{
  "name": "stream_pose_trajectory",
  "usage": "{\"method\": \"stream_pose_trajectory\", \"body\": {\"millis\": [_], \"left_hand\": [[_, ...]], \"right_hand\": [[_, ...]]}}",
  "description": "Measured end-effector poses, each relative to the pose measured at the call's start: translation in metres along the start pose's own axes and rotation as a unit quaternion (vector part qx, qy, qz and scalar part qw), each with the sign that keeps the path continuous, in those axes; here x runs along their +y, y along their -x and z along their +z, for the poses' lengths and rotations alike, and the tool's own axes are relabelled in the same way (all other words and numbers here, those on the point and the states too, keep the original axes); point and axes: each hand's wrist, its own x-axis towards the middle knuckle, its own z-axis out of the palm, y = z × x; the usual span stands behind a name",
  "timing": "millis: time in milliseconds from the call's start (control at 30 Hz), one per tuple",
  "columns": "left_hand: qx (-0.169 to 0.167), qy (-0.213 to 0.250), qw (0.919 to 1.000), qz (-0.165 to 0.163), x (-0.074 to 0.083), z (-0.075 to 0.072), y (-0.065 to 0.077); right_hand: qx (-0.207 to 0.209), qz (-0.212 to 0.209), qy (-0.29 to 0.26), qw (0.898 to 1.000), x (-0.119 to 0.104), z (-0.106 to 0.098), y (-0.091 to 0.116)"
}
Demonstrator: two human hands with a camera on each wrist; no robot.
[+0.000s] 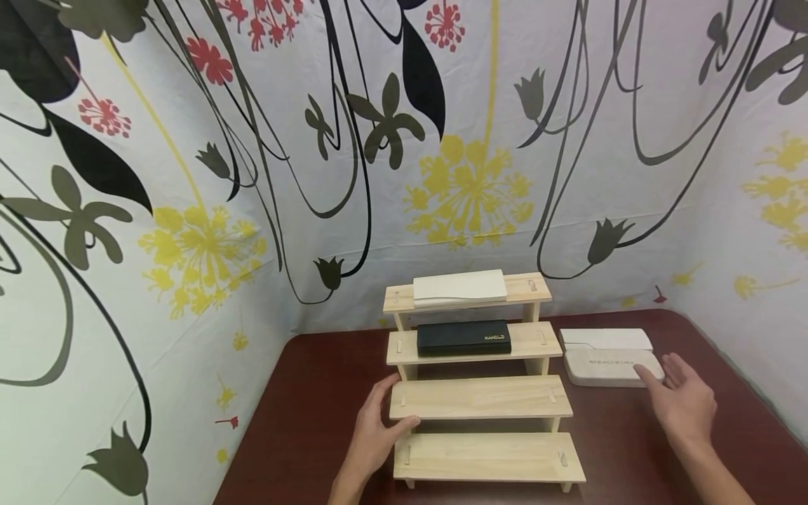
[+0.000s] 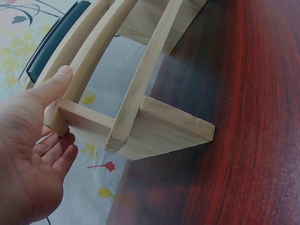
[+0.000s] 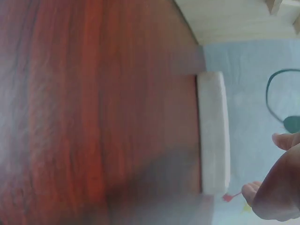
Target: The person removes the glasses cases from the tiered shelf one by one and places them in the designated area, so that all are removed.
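The left hand [image 1: 374, 431] grips the pale four-tier wooden rack [image 1: 480, 398]; the right hand [image 1: 684, 403], fingers open, seemingly reaching, must next grasp the oblong white case [image 1: 602, 372].

Stepped wooden stand [image 1: 481, 398] and white case [image 1: 607, 356], one of each.
The pale four-tiered stand is standing upright on the table [image 1: 303, 414]; a left hand [image 1: 376, 424] is gripping its second-lowest tier's left end. The faintly lettered case is lying flat, I'm seeing, behind the stand's right side, a right hand [image 1: 684, 403] hovering near its right end.
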Motion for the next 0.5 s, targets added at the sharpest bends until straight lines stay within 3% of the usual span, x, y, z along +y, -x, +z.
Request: {"method": "stream_pose_trajectory", "body": {"millis": [500], "left_hand": [[0.008, -0.001, 0.9999, 0.006, 0.003, -0.006, -0.006]], "right_hand": [[-0.012, -0.099, -0.058, 0.993, -0.043, 0.0, 0.04]]}}
